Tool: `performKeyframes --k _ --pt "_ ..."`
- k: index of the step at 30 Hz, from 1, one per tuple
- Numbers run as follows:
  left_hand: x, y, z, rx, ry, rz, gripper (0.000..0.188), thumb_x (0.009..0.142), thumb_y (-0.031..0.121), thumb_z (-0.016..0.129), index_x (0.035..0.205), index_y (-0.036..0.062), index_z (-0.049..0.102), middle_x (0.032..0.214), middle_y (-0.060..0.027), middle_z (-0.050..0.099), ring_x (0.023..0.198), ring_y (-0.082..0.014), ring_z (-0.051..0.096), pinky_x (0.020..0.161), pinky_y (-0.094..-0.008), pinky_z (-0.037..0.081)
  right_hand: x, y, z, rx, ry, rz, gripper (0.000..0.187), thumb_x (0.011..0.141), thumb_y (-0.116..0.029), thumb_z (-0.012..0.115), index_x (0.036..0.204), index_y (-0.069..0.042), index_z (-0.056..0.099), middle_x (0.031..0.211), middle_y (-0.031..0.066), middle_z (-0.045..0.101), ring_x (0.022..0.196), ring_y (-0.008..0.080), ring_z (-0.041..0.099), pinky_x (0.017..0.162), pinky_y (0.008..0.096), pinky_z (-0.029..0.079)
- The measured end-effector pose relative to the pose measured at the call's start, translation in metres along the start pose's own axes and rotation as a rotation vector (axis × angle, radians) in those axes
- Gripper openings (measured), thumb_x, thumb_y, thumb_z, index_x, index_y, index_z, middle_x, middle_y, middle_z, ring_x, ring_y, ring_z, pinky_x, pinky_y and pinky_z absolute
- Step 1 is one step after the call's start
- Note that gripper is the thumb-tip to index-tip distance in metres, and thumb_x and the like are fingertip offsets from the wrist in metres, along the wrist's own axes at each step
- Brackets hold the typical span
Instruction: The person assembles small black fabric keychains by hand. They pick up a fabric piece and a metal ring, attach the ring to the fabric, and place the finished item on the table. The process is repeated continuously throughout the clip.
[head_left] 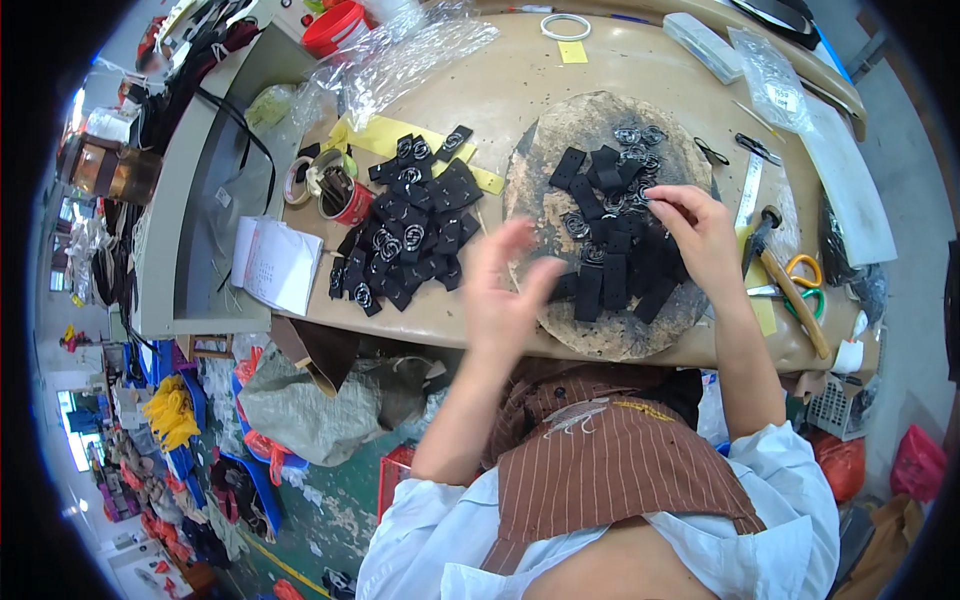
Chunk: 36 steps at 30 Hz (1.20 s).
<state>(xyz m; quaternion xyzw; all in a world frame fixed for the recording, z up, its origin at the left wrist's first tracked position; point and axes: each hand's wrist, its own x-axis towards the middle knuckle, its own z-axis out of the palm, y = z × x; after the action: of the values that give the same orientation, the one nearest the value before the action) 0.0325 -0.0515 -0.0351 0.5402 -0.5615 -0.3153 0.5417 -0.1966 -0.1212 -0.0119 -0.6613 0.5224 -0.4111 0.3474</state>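
Two heaps of black straps [588,290] on the tan worktop [480,120]: one on a worn round board [545,130] close to the front edge, the other, a left heap [455,187], between that board and the worktop's left edge. On the board, long axes in mixed directions. At its near side, two straps side by side, nearly square to the front edge, narrow ends toward it. To their right, another strap aslant, near end leftward, far end rightward. At the board's far left, one strap with the same slant; just nearer, one with the opposite slant. In the left heap, straps pointing every which way, several with shiny rings on top.

Right hand [708,240] over the board's right part, thumb and forefinger pinched together beside a cluster of metal rings [628,135]; too small to tell, any ring between the tips. Left hand [500,290] blurred, above the gap between left heap and board, fingers spread, free of any hold.

Toward the worktop's left edge, a red tin [353,208] full of tools and a notebook [275,265]. Toward the right edge, a hammer [795,300], handle end toward the front edge, just beside orange-and-green-handled scissors [819,272].
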Motion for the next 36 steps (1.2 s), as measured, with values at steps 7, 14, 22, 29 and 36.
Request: performKeyframes --k 7,14,22,29,36 --pt "-0.025 0.021 0.046 -0.545 -0.181 -0.258 0.027 0.082 -0.002 0.065 0.108 -0.0026 0.059 0.088 -0.0043 0.061 0.071 -0.0076 0.056 0.067 -0.0206 0.048 -0.045 -0.046 0.022 0.106 -0.050 -0.292 0.012 0.080 -0.001 0.064 0.091 0.001 0.067 0.079 0.0093 0.060 0.069 0.0152 0.059 0.061 0.0246 0.046" --pt "-0.022 0.037 0.021 -0.683 -0.194 -0.415 0.014 0.084 0.002 0.063 0.097 -0.0024 0.063 0.081 -0.0060 0.065 0.071 -0.0100 0.062 0.068 -0.0229 0.052 -0.045 -0.050 0.018 0.300 -0.297 -0.219 0.020 0.078 -0.003 0.067 0.097 -0.001 0.066 0.088 0.0105 0.060 0.077 0.0166 0.059 0.069 0.0272 0.049" --pt "-0.025 0.048 0.004 -0.790 -0.382 -0.526 0.012 0.085 0.004 0.063 0.096 -0.0018 0.062 0.082 -0.0062 0.065 0.073 -0.0116 0.064 0.067 -0.0237 0.053 -0.037 -0.053 0.008 0.144 -0.360 -0.623 0.028 0.070 -0.009 0.075 0.095 -0.003 0.065 0.096 0.0104 0.063 0.085 0.0229 0.063 0.072 0.0306 0.051" --pt "-0.032 0.057 0.016 -0.712 -0.130 -0.404 0.021 0.084 -0.001 0.063 0.104 -0.0022 0.055 0.088 -0.0034 0.060 0.080 -0.0089 0.062 0.071 -0.0218 0.051 -0.053 -0.041 0.033 0.193 -0.038 -0.687 0.024 0.069 -0.006 0.077 0.088 -0.005 0.063 0.088 0.0088 0.060 0.079 0.0212 0.060 0.067 0.0294 0.050" --pt "-0.029 0.049 0.010 -0.861 -0.200 -0.494 0.052 0.082 -0.005 0.063 0.126 -0.0008 0.035 0.089 -0.0057 0.059 0.085 -0.0103 0.061 0.075 -0.0222 0.050 -0.055 -0.050 0.027 0.375 -0.269 -0.319 0.036 0.073 -0.011 0.075 0.105 -0.003 0.061 0.096 0.0078 0.053 0.078 0.0158 0.052 0.069 0.0271 0.045"
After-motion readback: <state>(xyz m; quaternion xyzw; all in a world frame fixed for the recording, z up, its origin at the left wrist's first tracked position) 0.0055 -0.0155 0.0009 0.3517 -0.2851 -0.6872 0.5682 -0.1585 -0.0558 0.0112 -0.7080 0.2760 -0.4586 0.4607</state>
